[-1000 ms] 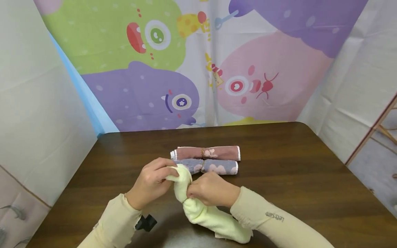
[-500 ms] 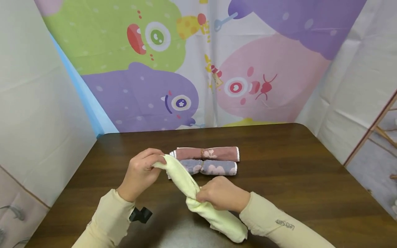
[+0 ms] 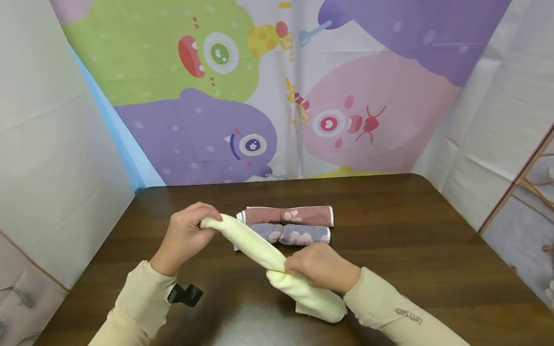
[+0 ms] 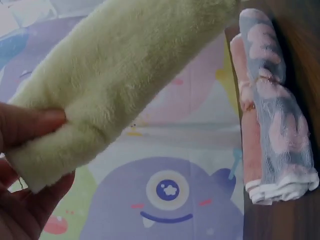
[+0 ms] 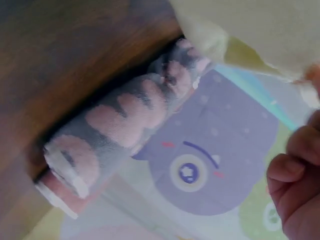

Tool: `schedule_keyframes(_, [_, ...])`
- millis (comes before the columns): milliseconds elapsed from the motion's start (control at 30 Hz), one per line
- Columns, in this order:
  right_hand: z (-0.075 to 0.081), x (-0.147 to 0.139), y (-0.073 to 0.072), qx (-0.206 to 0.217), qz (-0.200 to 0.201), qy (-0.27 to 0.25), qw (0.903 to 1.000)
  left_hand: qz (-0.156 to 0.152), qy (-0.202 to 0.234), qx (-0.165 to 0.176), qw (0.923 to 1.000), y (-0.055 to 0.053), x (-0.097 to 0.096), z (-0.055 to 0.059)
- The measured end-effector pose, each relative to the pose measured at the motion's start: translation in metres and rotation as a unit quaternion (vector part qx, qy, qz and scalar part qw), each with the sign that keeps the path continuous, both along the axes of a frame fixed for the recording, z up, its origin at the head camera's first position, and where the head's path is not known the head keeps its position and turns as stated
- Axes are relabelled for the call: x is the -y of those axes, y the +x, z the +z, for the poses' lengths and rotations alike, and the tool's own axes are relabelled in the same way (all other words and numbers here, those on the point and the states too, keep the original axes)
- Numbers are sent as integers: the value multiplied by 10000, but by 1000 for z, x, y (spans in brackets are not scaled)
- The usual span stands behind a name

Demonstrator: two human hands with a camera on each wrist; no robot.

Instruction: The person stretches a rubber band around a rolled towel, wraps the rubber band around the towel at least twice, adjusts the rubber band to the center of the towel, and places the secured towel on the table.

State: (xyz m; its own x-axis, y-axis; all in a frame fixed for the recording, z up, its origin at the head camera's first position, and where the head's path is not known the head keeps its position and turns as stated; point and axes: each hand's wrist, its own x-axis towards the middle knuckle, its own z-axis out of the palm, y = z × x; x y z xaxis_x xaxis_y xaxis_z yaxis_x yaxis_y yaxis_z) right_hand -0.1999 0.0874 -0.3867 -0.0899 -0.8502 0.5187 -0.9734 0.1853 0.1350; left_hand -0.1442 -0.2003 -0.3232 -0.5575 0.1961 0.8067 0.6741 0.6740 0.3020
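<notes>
A pale yellow rolled towel slants across the front of the table, its left end raised. That left end is pinched between thumb and fingers of my left hand; the left wrist view shows the plush surface close up. My right hand grips the roll near its middle, at a narrow cinched spot where a thin yellowish band shows. Curled fingers of the right hand appear at the edge of the right wrist view. Beyond the cinch, the towel's lower right part hangs close over the table.
Behind the yellow towel lie two rolled towels side by side, each tied at the middle: a blue-grey one with pink shapes and a dusty red one. The dark wooden table ends at a cartoon-printed backdrop. Pale sheets flank it.
My left hand has drawn the towel's end left and up, straightening the part that was bent. The right hand has shifted slightly right, still holding near the middle.
</notes>
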Motion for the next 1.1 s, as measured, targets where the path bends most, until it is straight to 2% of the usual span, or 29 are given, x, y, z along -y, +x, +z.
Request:
schedule_keyframes(100, [0,0,-6,562,-237,12,9981,34,95,826,9965,3,-4,2])
schedule_keyframes(167, [1,1,-7,1128,-538,260,9918,312,229,1515,9877,6,-8,5])
schedule_keyframes(267, [1,2,-4,1999,-1077,925,9695,905,500,2455,9639,7,-12,11])
schedule_keyframes(300, [-1,2,-3,2147,-1189,1081,9634,1117,599,2690,9548,6,-14,13])
schedule_keyframes(333, [-2,3,-1,2212,-1245,1174,9601,1283,715,2856,9470,6,-14,14])
schedule_keyframes(400, [-5,3,1,2217,-1225,1190,9600,1425,894,3044,9376,4,-14,16])
schedule_keyframes(433, [-6,4,1,2177,-1203,1171,9615,1423,945,3091,9356,3,-13,16])
schedule_keyframes(500, [-7,4,-1,2129,-1119,1000,9655,1245,989,3129,9364,2,-10,16])
schedule_keyframes(567, [-8,1,-5,2250,-1003,790,9660,839,906,3215,9388,1,-7,13])
schedule_keyframes(600, [-8,0,-9,2464,-957,759,9614,580,850,3268,9395,1,-6,11])
schedule_keyframes(667, [-7,-4,-16,3069,-788,839,9447,151,705,3349,9395,2,-2,7])
schedule_keyframes(733, [-6,-9,-24,3615,-715,1085,9233,-109,547,3422,9380,3,1,3])
schedule_keyframes(800, [-4,-15,-31,4118,-768,1417,8969,-136,465,3493,9358,3,3,0])
schedule_keyframes(833, [-3,-17,-35,4204,-778,1558,8905,-48,455,3553,9336,2,3,-2])
schedule_keyframes(867, [-1,-19,-38,4146,-772,1674,8912,48,496,3644,9299,1,2,-3])
schedule_keyframes(900, [1,-21,-40,4016,-748,1712,8966,143,570,3757,9249,0,2,-4])
schedule_keyframes(933, [3,-21,-42,3804,-692,1667,9070,237,662,3868,9195,0,1,-5])
schedule_keyframes(967, [6,-21,-43,3500,-633,1572,9213,311,783,3975,9137,-1,0,-6])
schedule_keyframes(1033, [11,-17,-43,2493,-397,1272,9592,417,988,4121,9048,-3,-3,-7])
schedule_keyframes(1067, [13,-13,-42,1953,-276,1104,9741,430,1075,4154,9023,-4,-5,-7])
schedule_keyframes(1100, [15,-9,-40,1437,-200,960,9848,412,1156,4153,9014,-4,-7,-7])
